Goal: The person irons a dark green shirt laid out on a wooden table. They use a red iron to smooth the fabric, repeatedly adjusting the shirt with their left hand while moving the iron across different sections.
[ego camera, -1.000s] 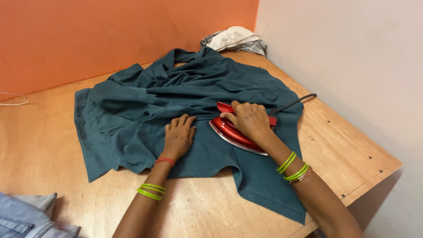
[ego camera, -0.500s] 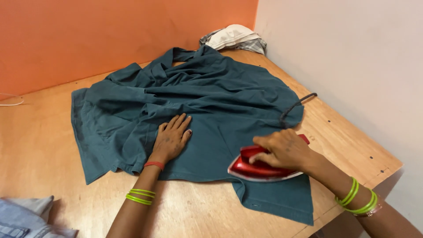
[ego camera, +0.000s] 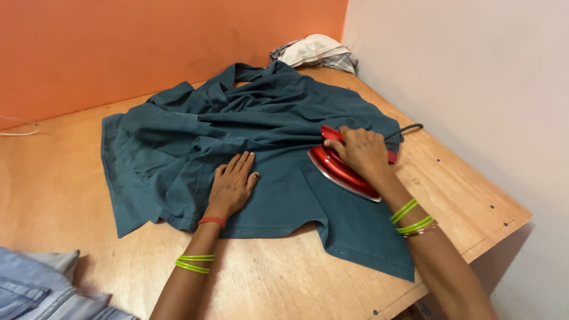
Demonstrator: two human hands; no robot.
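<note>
Head view: red, chrome-soled electric iron point(ego camera: 344, 169) right of centre on the crumpled teal cotton garment point(ego camera: 237, 142), long axis upper-left to lower-right, tip apparently upper left. Right hand point(ego camera: 361, 151) clasps its handle; left hand point(ego camera: 233, 186) flat, fingers spread, on cloth. Bare plywood table point(ego camera: 468, 201) edge just right.

The right hand point(ego camera: 363, 151) gripped the red iron point(ego camera: 341, 169) on the teal garment point(ego camera: 261, 136). The left hand point(ego camera: 232, 185) lay flat on the fabric (fingers spread), just beside the iron, on the wooden tabletop point(ego camera: 53, 184).
</note>
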